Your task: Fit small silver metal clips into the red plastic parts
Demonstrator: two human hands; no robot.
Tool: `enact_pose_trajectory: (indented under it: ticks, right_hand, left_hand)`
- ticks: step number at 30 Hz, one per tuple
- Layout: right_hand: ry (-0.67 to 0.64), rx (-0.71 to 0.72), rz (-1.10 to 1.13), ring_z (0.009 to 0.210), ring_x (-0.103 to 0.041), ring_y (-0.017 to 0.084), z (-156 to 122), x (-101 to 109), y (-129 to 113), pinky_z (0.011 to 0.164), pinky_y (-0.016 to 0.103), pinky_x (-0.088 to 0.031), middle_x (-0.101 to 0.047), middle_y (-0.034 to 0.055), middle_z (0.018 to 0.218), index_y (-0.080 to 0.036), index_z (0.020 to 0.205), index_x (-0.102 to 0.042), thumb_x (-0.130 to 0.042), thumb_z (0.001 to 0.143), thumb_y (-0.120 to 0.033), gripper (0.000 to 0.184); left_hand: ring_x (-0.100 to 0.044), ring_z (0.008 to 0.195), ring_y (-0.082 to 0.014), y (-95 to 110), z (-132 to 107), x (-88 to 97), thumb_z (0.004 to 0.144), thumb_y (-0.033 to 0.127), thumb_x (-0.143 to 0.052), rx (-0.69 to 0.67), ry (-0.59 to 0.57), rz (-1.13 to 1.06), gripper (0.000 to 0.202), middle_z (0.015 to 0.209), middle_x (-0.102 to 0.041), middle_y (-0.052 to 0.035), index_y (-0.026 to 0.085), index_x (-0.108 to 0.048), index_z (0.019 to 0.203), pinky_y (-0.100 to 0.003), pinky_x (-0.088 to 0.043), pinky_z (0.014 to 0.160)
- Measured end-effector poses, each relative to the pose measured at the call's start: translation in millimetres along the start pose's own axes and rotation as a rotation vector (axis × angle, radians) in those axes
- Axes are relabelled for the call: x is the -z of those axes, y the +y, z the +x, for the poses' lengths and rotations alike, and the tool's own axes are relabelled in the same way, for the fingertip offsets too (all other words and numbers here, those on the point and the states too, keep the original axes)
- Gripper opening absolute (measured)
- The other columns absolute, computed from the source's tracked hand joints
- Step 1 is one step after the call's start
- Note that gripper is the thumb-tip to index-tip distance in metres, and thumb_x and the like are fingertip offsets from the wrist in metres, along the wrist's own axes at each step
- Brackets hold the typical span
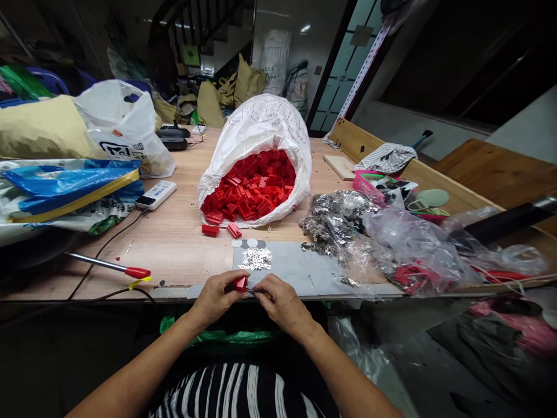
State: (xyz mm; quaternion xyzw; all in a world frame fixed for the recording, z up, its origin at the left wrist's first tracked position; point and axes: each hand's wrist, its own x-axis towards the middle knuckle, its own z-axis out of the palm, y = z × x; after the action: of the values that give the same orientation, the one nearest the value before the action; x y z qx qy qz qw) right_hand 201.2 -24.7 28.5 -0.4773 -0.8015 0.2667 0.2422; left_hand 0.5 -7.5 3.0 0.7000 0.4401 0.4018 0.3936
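My left hand point(216, 297) is closed round a small red plastic block point(240, 283) at the table's near edge. My right hand point(281, 299) is pinched beside it on a thin tool or metal piece too small to name, its tip touching the block. Just beyond the hands a heap of tiny silver metal parts point(256, 259) lies on a grey sheet point(296, 267). A white sack point(261, 130) lies on its side further back, its mouth full of red blocks point(252, 186). Two loose red blocks point(210, 230) lie in front of it.
A red-handled screwdriver point(111, 266) and a black cable lie left. A white remote point(156, 194), blue and white bags point(65, 186) crowd the left. Clear plastic bags of metal parts point(335, 220) and red pieces point(413, 273) fill the right, with a pink basket point(365, 183) behind.
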Motion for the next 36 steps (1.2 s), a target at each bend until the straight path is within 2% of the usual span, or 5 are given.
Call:
enact_pose_trajectory:
  ticks: [9, 15, 31, 36]
  right_hand:
    - [0.023, -0.187, -0.144, 0.077, -0.059, 0.017, 10, -11, -23, 0.07, 0.026, -0.045, -0.06, 0.0038, 0.087, -0.02, 0.087, -0.065, -0.055, 0.085, -0.009, 0.015]
    - [-0.004, -0.111, 0.038, 0.08, -0.058, 0.015, 9, 0, -11, 0.072, 0.025, -0.044, -0.061, 0.0012, 0.084, -0.021, 0.088, -0.067, -0.057, 0.085, -0.012, 0.014]
    - [0.006, -0.097, 0.006, 0.082, -0.059, 0.016, 2, -1, -10, 0.075, 0.027, -0.046, -0.061, 0.0025, 0.087, -0.02, 0.089, -0.065, -0.056, 0.084, -0.01, 0.014]
    - [0.01, -0.1, -0.001, 0.082, -0.059, 0.016, 1, -2, -8, 0.074, 0.027, -0.045, -0.061, 0.002, 0.086, -0.021, 0.09, -0.066, -0.057, 0.084, -0.011, 0.015]
  left_hand:
    - [-0.066, 0.093, -0.021, -4, -1, -2.0, 0.072, 0.026, -0.072, 0.036, -0.015, -0.056, 0.035, 0.102, -0.072, -0.0035, 0.025, -0.068, 0.107, -0.034, -0.05, 0.088]
    - [-0.066, 0.091, -0.0214, -2, -1, -0.8, 0.071, 0.029, -0.072, 0.072, -0.025, -0.09, 0.035, 0.098, -0.072, -0.0036, 0.025, -0.068, 0.106, -0.036, -0.049, 0.089]
    - [-0.065, 0.092, -0.0214, -4, -1, 0.3, 0.072, 0.029, -0.072, 0.032, -0.025, -0.069, 0.038, 0.1, -0.072, -0.0031, 0.026, -0.068, 0.109, -0.035, -0.049, 0.088]
    - [-0.065, 0.093, -0.0218, -1, 0, 1.1, 0.07, 0.027, -0.073, 0.058, -0.012, -0.082, 0.038, 0.098, -0.073, -0.002, 0.027, -0.069, 0.107, -0.036, -0.048, 0.091]
